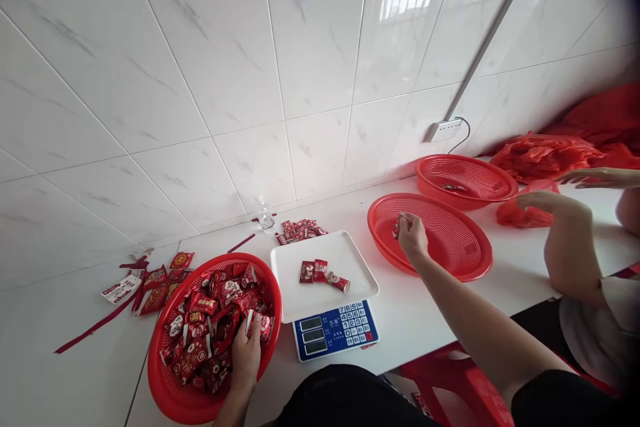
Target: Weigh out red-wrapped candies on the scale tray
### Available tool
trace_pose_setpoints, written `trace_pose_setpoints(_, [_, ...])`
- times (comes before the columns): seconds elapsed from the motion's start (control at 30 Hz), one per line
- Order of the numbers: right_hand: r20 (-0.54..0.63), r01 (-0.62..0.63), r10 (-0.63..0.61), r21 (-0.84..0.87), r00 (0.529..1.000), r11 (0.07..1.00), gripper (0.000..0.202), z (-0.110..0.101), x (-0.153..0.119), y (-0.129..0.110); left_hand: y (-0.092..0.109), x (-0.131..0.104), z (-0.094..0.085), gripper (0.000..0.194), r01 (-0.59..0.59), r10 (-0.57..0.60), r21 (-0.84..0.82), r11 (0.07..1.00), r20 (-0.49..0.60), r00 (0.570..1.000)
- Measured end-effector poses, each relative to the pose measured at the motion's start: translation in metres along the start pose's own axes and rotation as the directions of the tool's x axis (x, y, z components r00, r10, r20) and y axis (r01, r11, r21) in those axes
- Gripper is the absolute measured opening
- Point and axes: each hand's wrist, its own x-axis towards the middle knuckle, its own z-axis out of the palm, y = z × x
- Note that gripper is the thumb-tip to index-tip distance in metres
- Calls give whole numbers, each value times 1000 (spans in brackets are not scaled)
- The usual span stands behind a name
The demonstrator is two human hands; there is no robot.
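Note:
At the right of the full red basket (155, 373), my left hand (247, 353) is closed on a red and white packet (264, 326). Many red candy packets (197, 353) fill that basket. My right hand (413, 237) reaches over a second red basket (467, 240), its fingers pinched on a small packet (397, 228) that is partly hidden. Between the hands, a white tray (300, 300) sits on a blue scale (335, 331). Several small packets (320, 270) lie on the tray.
Behind the tray are a packet pile (301, 231) and a clear bottle (265, 215). More packets and ribbon (156, 287) lie at left. Another red basket (425, 177), red bags (545, 155) and a co-worker's hands (545, 201) are at right. A power strip (444, 131) is on the wall.

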Motion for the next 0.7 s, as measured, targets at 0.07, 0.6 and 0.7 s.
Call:
trace_pose_setpoints(0.07, [45, -12, 16, -106, 999, 994, 62, -8, 3, 8, 1, 0, 0, 31, 9, -9, -4, 1000, 7, 1000])
trace_pose_setpoints(0.6, [797, 758, -541, 172, 268, 629, 57, 108, -142, -56, 4, -3, 1, 32, 23, -24, -6, 1000, -42, 999])
trace_pose_setpoints(0.7, [801, 756, -528, 154, 282, 637, 41, 117, -140, -61, 5, -3, 1, 32, 12, -12, -2, 1000, -36, 999])
